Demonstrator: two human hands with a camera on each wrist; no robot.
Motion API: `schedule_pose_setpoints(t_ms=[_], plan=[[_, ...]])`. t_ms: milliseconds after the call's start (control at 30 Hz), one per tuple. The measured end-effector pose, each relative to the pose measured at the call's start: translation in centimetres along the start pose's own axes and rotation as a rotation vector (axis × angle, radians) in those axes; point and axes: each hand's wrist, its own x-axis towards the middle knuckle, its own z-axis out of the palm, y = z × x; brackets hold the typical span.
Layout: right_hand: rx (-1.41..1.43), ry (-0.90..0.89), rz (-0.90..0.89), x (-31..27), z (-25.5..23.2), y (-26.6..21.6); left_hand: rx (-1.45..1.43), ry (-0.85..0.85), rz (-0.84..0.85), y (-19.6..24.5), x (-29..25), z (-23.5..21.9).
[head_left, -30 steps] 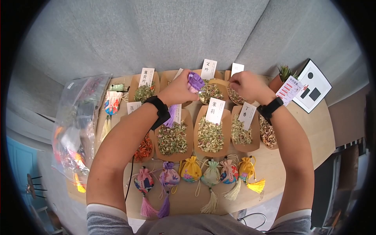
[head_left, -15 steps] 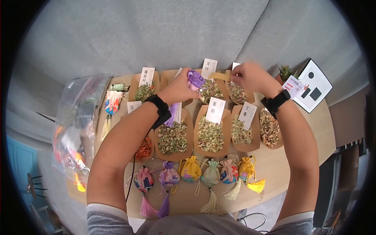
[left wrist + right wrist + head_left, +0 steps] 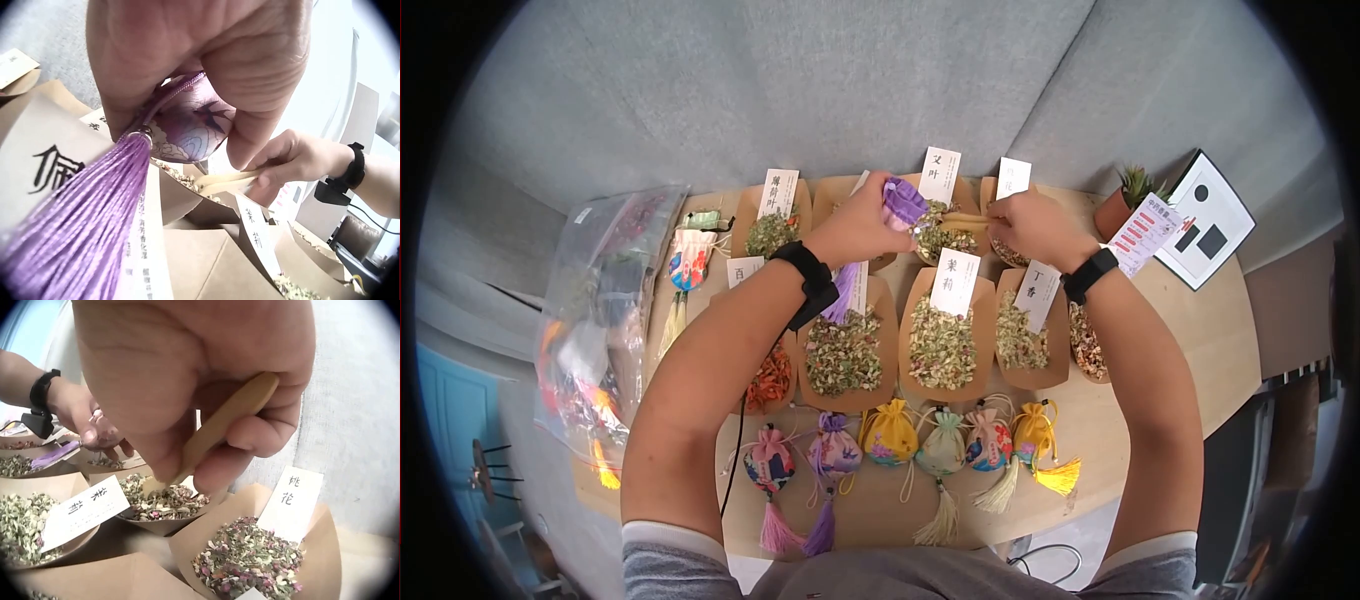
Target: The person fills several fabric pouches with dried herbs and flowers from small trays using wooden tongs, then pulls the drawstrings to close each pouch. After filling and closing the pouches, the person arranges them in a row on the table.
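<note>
My left hand point(image 3: 862, 222) grips a small purple drawstring pouch point(image 3: 904, 203), its gathered mouth facing up. In the left wrist view a bird print shows on the pouch point(image 3: 194, 125), and a long purple tassel point(image 3: 87, 219) hangs from it. My right hand point(image 3: 1040, 228) pinches a flat-handled wooden spoon point(image 3: 234, 415) between thumb and fingers. The spoon points left and down, its tip among the dried herbs of a brown paper tray point(image 3: 150, 526) in the back row. Beside that tray stands another herb tray point(image 3: 328, 575), below the right hand.
Two rows of paper trays with labelled cards fill the table's middle, including a jasmine-labelled tray point(image 3: 910, 345). Several tasselled pouches, one of them yellow point(image 3: 890, 435), line the front. A clear plastic bag point(image 3: 595, 320) lies left; a potted plant point(image 3: 1115, 212) and a framed board point(image 3: 1215, 225) stand right.
The right hand rose a little with the spoon, then came back down, and the spoon's tip now sits in the herbs. The left hand keeps holding the pouch nearly still.
</note>
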Motion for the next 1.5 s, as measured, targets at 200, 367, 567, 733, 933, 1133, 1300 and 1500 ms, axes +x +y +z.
schedule_pose_setpoints(t_ms=[200, 367, 567, 733, 933, 1133, 1300, 1500], plan=[[0.081, -0.151, 0.184, 0.1, 0.0, 0.5, -0.03, -0.022, -0.017, 0.1, 0.1, 0.0], [0.429, -0.361, 0.399, 0.6, -0.2, -1.4, -0.017, -0.015, -0.02, 0.2, 0.0, 0.0], [0.327, -0.248, 0.15, 0.1, 1.7, -0.8, -0.025, -0.002, -0.001, 0.0, -0.1, 0.0], [0.086, -0.061, -0.042, -0.2, 2.4, -0.9, -0.025, -0.007, 0.008, -0.3, 0.0, 0.0], [0.022, -0.002, -0.01, -0.2, 1.8, -1.0, 0.008, -0.01, -0.017, 0.6, -0.2, 0.0], [0.125, 0.108, 0.037, -1.2, -2.8, -1.7, -0.012, -0.029, 0.005, 0.0, 0.1, 0.2], [0.232, 0.062, 0.001, -1.0, -5.7, -4.5, -0.027, -0.024, 0.018, 0.1, 0.3, 0.4], [0.216, 0.011, 0.106, 1.2, -3.5, -2.4, -0.032, -0.018, -0.01, 0.1, 0.0, 0.2]])
